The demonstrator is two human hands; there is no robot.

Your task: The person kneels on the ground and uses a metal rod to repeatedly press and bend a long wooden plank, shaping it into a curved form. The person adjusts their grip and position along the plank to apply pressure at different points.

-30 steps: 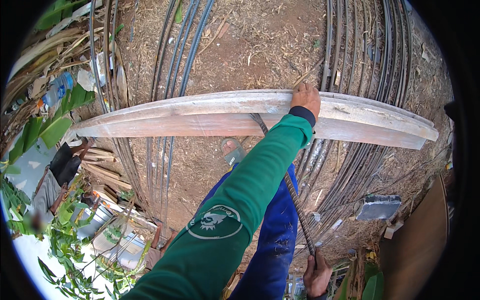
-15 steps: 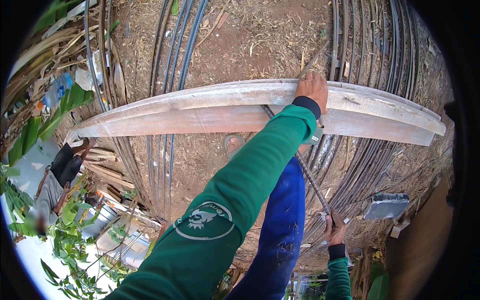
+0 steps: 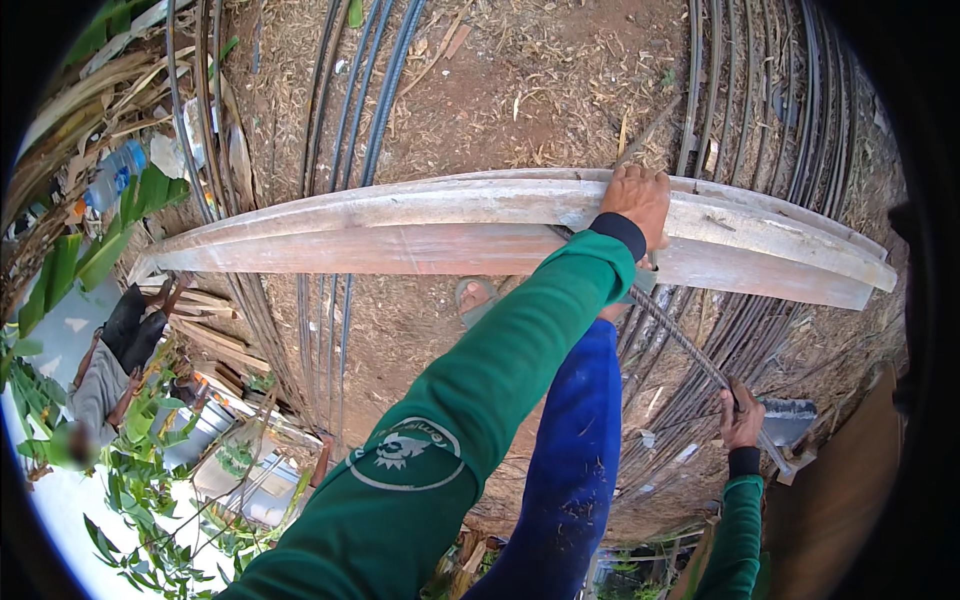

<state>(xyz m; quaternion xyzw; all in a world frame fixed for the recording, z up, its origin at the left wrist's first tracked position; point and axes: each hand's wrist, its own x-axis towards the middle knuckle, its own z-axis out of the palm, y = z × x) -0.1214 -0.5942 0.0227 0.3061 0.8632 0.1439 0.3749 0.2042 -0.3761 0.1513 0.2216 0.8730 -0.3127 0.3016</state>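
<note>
Two or more long, weathered wooden planks [image 3: 420,248] lie across the picture, stacked together, pale along the upper edge and reddish on the side. My left hand [image 3: 638,203] is closed over their upper edge, right of the middle. To the lower right, my right hand [image 3: 742,415] is wrapped round a ribbed steel bar [image 3: 690,345]. That bar slants up and left, passing behind the planks, its upper end hidden there. Its lower end sticks out beyond my right hand, close to a grey block [image 3: 788,422].
Long steel bars [image 3: 385,90] lie on the dirt ground at left and right, passing beneath the planks. My sandalled foot [image 3: 474,296] stands below the planks. At the far left another person [image 3: 105,370] is near the planks' end, and a plastic bottle [image 3: 115,177] lies among leaves.
My right hand has moved right and slightly up with the bar, whose slant is now flatter. My left hand and the planks' middle sit a little lower in the picture.
</note>
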